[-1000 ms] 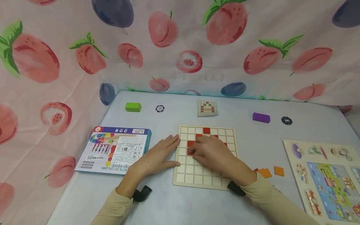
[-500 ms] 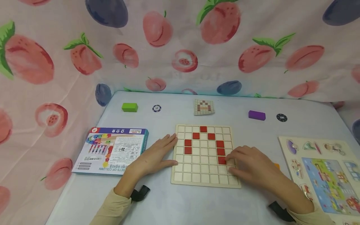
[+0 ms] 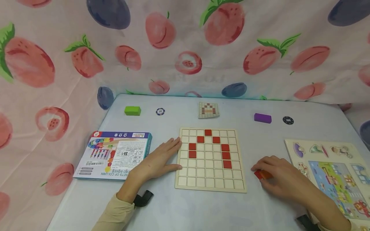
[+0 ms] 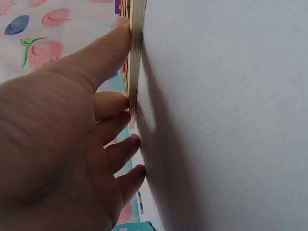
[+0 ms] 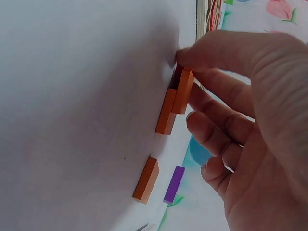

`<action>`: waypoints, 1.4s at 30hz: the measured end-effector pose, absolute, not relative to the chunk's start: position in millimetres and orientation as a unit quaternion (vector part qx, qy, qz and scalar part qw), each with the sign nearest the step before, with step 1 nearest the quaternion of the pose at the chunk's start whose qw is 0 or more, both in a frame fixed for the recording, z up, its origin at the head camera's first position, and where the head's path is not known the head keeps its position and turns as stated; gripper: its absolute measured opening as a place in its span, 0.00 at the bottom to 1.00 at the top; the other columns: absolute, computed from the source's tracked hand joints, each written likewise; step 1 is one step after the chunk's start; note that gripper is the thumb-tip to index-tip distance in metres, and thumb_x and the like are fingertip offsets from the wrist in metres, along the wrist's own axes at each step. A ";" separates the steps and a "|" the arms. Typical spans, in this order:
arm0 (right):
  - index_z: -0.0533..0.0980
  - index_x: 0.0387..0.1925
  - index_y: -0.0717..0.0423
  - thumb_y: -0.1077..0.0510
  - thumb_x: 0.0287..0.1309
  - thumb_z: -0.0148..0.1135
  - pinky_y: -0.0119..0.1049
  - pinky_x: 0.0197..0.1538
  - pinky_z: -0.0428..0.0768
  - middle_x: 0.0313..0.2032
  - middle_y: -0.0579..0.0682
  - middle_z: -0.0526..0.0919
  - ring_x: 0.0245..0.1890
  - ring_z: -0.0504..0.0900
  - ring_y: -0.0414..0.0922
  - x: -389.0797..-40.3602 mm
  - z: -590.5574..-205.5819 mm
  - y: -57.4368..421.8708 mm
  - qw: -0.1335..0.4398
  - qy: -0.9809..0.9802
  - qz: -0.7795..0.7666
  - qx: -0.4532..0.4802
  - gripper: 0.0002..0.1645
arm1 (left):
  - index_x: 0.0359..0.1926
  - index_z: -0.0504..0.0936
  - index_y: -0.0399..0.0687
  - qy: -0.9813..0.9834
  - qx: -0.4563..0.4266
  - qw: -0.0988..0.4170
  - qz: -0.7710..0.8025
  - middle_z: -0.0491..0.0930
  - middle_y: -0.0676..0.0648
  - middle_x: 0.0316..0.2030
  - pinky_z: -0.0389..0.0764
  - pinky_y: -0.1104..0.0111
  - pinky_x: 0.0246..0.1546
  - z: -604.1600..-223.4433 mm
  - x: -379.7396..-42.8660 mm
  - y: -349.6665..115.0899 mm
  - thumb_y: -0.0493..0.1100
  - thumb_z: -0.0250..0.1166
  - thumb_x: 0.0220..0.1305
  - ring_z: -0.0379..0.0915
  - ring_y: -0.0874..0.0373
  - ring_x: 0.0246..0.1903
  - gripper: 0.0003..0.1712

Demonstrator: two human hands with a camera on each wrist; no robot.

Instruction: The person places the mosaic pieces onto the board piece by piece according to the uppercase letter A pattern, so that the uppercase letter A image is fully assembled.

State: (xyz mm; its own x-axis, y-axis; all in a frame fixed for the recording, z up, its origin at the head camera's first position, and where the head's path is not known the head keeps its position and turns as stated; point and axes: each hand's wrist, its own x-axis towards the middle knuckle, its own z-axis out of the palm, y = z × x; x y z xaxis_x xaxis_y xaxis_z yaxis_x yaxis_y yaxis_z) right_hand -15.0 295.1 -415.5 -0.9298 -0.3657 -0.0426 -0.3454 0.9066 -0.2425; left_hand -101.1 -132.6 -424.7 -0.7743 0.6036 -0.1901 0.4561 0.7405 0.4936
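A wooden grid board (image 3: 209,183) lies in the middle of the table, with several red square tiles (image 3: 225,155) set in its cells. My left hand (image 3: 157,160) rests at its left edge, fingers extended; the left wrist view shows the thumb (image 4: 113,45) and fingertips touching the board's side. To the right of the board, my right hand (image 3: 281,175) pinches a red tile (image 3: 258,174) between thumb and curled fingers. Orange tiles (image 5: 183,91) lie against it under the hand. Another orange tile (image 5: 146,180) lies apart, seen in the right wrist view.
A patterned card (image 3: 208,110) lies behind the board. Around it are a green block (image 3: 132,111), a purple block (image 3: 262,118) and two round chips (image 3: 160,111). A printed box (image 3: 115,157) lies left, and a picture puzzle board (image 3: 332,179) lies right.
My right hand has moved from the board's left red tiles across to the loose tiles on the right, and now grips a red one. My left hand has stayed at the board's edge.
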 end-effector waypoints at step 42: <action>0.89 0.46 0.46 0.48 0.59 0.78 0.37 0.45 0.85 0.39 0.41 0.89 0.39 0.84 0.41 -77.3 -420.8 125.9 -0.029 0.934 -0.126 -0.333 0.15 | 0.84 0.57 0.47 0.917 0.295 0.162 0.213 0.50 0.48 0.87 0.55 0.45 0.86 -428.4 -102.7 -134.6 0.60 0.68 0.73 0.45 0.45 0.87 0.50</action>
